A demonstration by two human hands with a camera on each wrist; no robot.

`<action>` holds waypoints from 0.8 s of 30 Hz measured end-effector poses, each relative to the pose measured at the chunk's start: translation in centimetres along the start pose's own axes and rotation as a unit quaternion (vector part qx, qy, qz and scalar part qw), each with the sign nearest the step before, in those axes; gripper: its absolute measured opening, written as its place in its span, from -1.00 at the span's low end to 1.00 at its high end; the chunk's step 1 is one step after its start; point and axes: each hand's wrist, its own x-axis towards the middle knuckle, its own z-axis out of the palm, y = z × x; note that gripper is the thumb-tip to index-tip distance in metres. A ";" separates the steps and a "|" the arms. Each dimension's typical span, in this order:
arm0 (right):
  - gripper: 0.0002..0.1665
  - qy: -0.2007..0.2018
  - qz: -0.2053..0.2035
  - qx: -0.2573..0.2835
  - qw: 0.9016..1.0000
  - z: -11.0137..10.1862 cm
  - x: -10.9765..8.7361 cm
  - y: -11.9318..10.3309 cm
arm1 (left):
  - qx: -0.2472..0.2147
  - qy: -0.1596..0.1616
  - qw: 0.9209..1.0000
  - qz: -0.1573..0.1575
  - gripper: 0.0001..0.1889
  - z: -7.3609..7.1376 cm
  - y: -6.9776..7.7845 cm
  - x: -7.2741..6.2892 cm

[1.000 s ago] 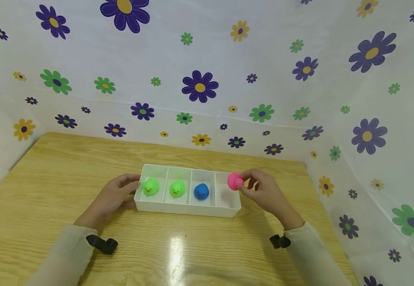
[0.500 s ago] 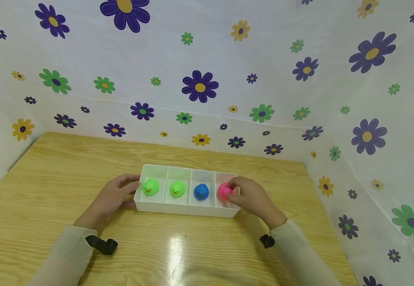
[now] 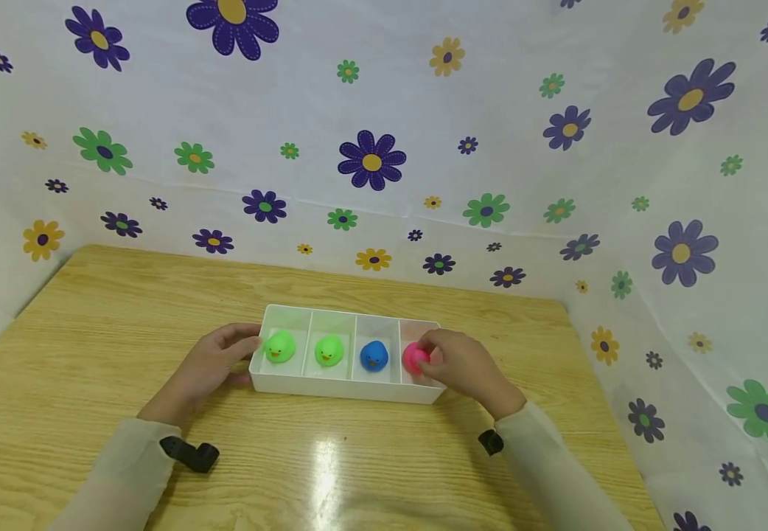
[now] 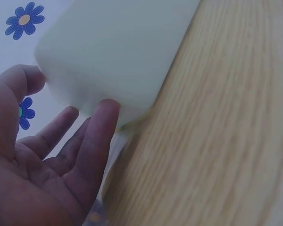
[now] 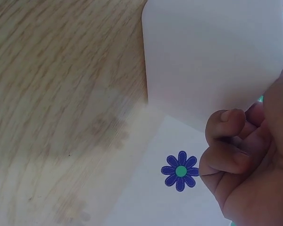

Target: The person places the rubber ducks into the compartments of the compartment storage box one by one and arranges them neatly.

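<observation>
A long white tray [image 3: 344, 389] with a row of compartments stands on the table. Against its left end rest the spread fingertips of my left hand [image 3: 214, 359], and in the left wrist view that hand [image 4: 52, 155] touches the end wall with fairly straight fingers. My right hand [image 3: 466, 365] reaches over the right end and pinches a pink rubber duck [image 3: 413, 359] low inside the rightmost compartment. Its fingers partly cover the duck. In the right wrist view the tray's outer wall [image 5: 212, 52] hides the duck, while the right hand's other fingers [image 5: 224, 160] curl outside it.
Two light green ducks, one far left [image 3: 281, 346] and one beside it [image 3: 329, 350], and a blue duck [image 3: 374, 356] sit one per compartment. Behind the wooden table [image 3: 158, 287] hangs a white flowered cloth [image 3: 318, 110], which also covers the right side.
My right hand has moved left and down, carrying the pink duck from above the tray's right rim into the rightmost compartment. The left hand and tray have stayed put.
</observation>
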 end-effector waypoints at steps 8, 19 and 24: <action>-0.72 -0.013 -0.047 -0.081 0.996 0.0 0.6 0.0 | -0.005 0.001 1.000 -0.001 -0.35 0.0 -0.1 0.2; -0.65 -0.041 -0.055 -0.105 0.992 -0.3 1.2 0.0 | 0.003 0.002 1.000 -0.004 -0.34 -0.1 -0.1 0.8; -0.49 -0.014 -0.055 -0.062 0.996 -0.4 0.8 0.5 | 0.017 0.005 1.000 -0.001 -0.35 -0.1 0.0 0.9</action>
